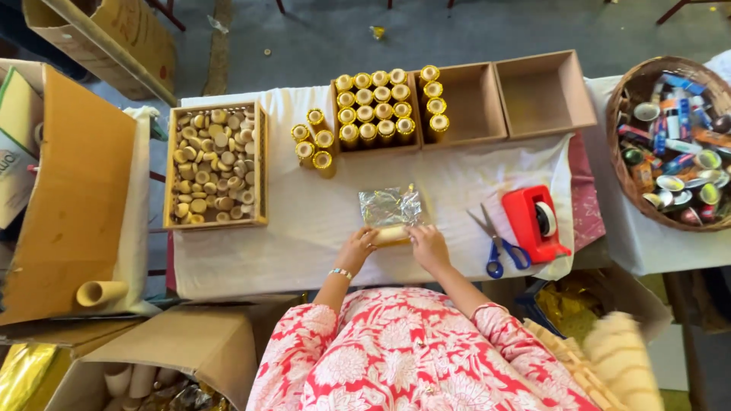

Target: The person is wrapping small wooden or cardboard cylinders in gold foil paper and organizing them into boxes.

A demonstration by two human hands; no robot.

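Tube (391, 234): lies crosswise between your 2 hands, on the foil sheet (390, 205)
Left hand (356, 248): fingers curled on its left end
Right hand (429, 245): pinching the right end

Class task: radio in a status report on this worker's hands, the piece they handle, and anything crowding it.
Left hand and right hand both on a tube at the foil sheet. Scissors and red tape dispenser lie to the right, apart.

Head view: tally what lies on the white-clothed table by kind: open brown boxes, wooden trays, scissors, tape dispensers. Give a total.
Open brown boxes: 3
Wooden tray: 1
Blue-handled scissors: 1
Red tape dispenser: 1
Total: 6
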